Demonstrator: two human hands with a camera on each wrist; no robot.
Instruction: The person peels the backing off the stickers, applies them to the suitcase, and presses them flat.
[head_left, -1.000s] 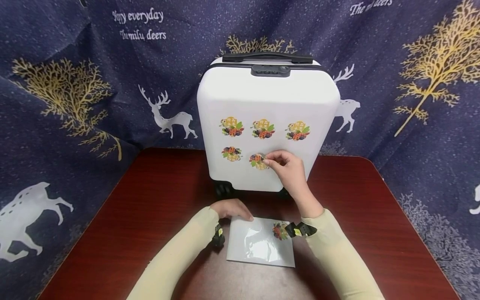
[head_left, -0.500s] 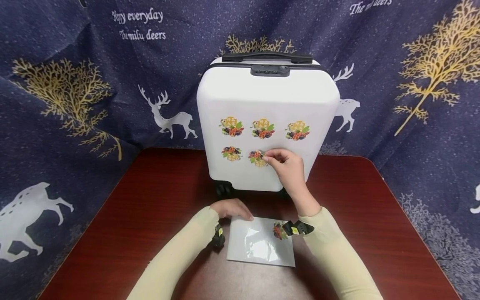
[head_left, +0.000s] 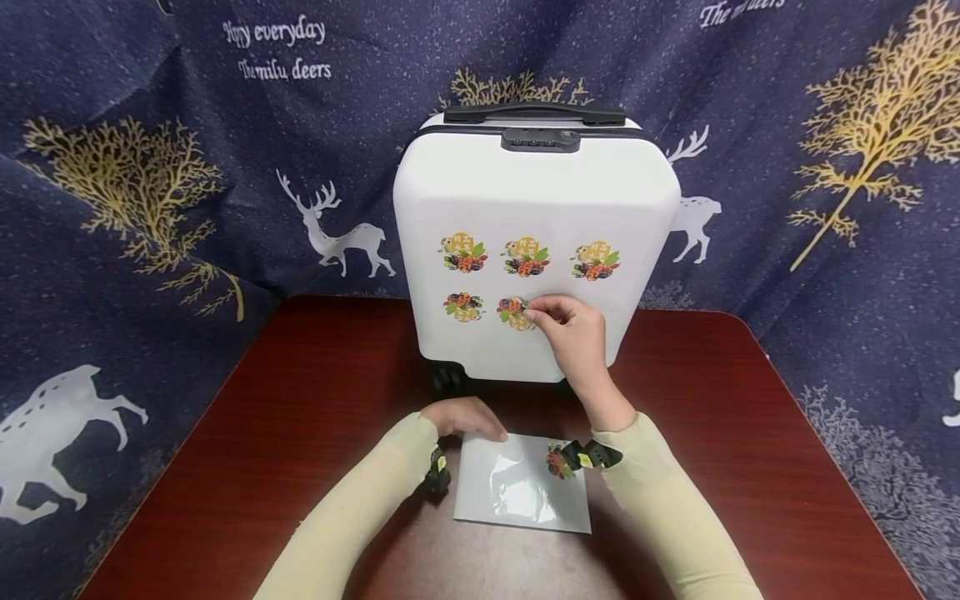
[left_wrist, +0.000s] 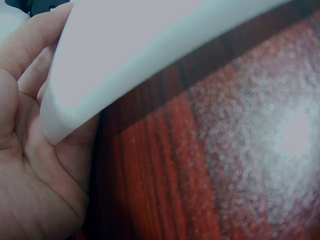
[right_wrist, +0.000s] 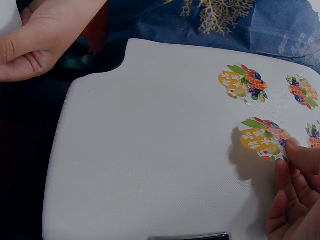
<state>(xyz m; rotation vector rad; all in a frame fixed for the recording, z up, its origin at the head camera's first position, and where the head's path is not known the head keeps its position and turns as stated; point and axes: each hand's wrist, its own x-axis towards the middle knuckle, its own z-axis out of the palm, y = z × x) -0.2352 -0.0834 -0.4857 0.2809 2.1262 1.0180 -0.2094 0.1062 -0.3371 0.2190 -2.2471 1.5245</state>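
Observation:
A white suitcase (head_left: 537, 187) stands upright at the back of the table. My right hand (head_left: 573, 333) pinches a fruit-print sticker (right_wrist: 261, 139) by its edge, thumb against fingertips. That sticker is close to the suitcase front and casts a shadow there in the right wrist view. Left of it is one stuck sticker (head_left: 463, 307), upside down, below a row of three stickers (head_left: 526, 257). My left hand (head_left: 465, 417) grips the far left corner of a white sticker sheet (head_left: 517, 492) between thumb and fingers, low over the table. One fruit sticker (head_left: 559, 462) shows on the sheet.
The dark red wooden table (head_left: 330, 383) carries the suitcase on its black wheels (head_left: 447, 377). A black handle (head_left: 534, 115) and combination lock (head_left: 541, 140) top the case. Behind hangs a blue cloth (head_left: 360, 125) printed with deer and trees.
My right hand has shifted slightly up and to the left with the sticker, along the suitcase front. My left hand and the sheet have stayed in place.

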